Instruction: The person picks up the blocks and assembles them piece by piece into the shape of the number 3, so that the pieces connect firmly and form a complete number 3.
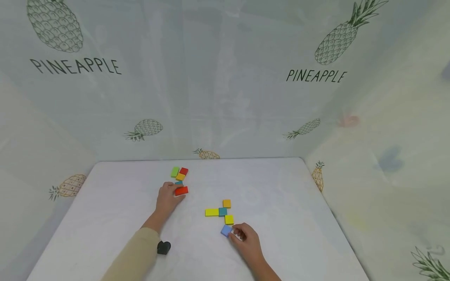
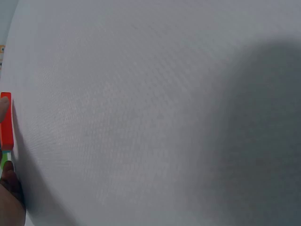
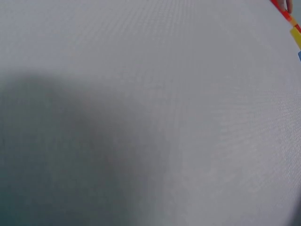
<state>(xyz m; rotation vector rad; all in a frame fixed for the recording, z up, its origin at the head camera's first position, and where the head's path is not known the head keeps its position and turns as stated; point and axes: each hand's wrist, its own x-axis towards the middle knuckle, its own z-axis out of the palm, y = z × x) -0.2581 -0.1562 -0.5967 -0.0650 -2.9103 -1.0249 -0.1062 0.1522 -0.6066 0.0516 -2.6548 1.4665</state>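
We count two red blocks [image 1: 182, 191], two orange blocks [image 1: 226, 203], two yellow blocks [image 1: 212, 212], two teal blocks [image 1: 223, 212], one green block [image 1: 175, 172], one blue block [image 1: 226, 230]; also one black heart [image 1: 163, 248], two hands [image 1: 168, 198].

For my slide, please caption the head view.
Left hand gripping a red block, right hand pinching a light-blue block.

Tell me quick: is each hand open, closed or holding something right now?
Left hand: closed, holding the red block between fingers and thumb.
Right hand: closed, pinching the light blue block.
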